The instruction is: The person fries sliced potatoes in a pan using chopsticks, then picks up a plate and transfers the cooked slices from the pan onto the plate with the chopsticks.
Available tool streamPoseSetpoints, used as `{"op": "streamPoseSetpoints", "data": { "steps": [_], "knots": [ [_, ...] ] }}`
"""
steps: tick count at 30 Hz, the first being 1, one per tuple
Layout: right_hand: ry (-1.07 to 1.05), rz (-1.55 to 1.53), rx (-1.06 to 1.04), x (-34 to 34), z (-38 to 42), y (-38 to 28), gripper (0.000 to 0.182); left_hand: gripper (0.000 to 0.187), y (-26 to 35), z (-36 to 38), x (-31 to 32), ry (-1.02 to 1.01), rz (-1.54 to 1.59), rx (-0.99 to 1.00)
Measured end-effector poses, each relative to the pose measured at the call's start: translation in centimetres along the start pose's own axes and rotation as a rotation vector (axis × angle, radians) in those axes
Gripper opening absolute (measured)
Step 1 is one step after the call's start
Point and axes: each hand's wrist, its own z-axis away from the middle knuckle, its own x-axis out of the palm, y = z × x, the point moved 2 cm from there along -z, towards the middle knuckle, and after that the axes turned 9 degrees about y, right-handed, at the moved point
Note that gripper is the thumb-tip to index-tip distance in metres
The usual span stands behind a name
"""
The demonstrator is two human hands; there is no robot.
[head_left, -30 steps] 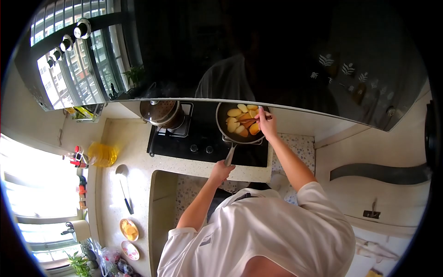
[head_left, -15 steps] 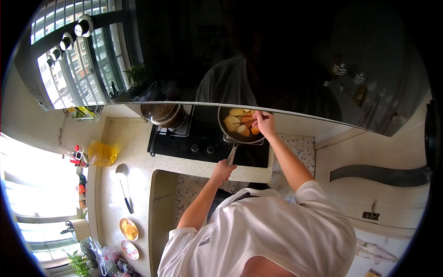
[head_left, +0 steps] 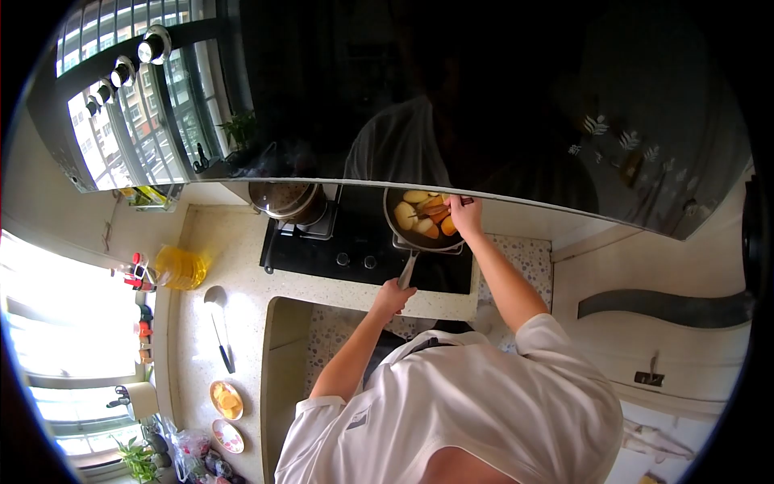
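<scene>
My left hand (head_left: 393,298) is closed round the handle (head_left: 409,270) of a dark frying pan (head_left: 389,211) on the right side of the black stove. Pale and orange slices (head_left: 405,214) lie in the pan. At the pan's right edge, my right hand (head_left: 465,214) is closed on a thin utensil that reaches in among the slices. Only a small part of that utensil shows.
A lidded pot (head_left: 282,198) sits on the stove (head_left: 310,256) at the left. The black range hood (head_left: 484,105) overhangs the pans. On the left counter are an oil bottle (head_left: 179,268), a ladle (head_left: 216,323) and two small plates (head_left: 227,436).
The slices in the pan have shifted a little. My right hand has moved slightly within the pan's right side. My left hand keeps its hold on the handle.
</scene>
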Motion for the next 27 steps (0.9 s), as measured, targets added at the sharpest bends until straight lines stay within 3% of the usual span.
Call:
{"op": "streamPoseSetpoints", "data": {
  "steps": [2, 5, 9, 13, 17, 22, 25, 27],
  "knots": [
    [-0.06, -0.144, 0.221, -1.7, -0.1, -7.9, 0.037, 0.034, -0.1, -0.2, 0.0, 0.005, -0.006, 0.004],
    [-0.182, -0.175, 0.238, -0.9, 1.8, -9.3, 0.039, 0.035, -0.2, -0.3, 0.1, 0.016, -0.022, 0.01],
    [-0.336, -0.08, -0.02, -1.1, 2.5, -11.0, 0.031, 0.036, 0.0, -0.3, 0.1, 0.016, -0.03, 0.009],
    [-0.237, -0.095, 0.143, -2.2, 2.2, -10.0, 0.033, 0.037, 0.0, -0.1, -0.1, 0.006, -0.038, 0.021],
    [-0.04, -0.111, 0.104, -4.4, 0.9, -10.0, 0.036, 0.037, 0.1, -0.1, -0.1, 0.004, -0.035, 0.021],
    [-0.085, -0.261, 0.288, -7.8, 1.9, -8.5, 0.031, 0.039, 0.3, -0.1, 0.2, 0.001, -0.051, -0.002],
    [0.01, -0.289, 0.303, -10.4, 2.8, -8.6, 0.029, 0.041, -1.1, -1.2, 1.2, -0.047, 0.05, -0.035],
    [0.105, -0.264, 0.434, -12.3, 3.7, -8.7, 0.032, 0.042, -1.6, -1.6, 2.5, -0.036, 0.12, -0.053]
  ]
}}
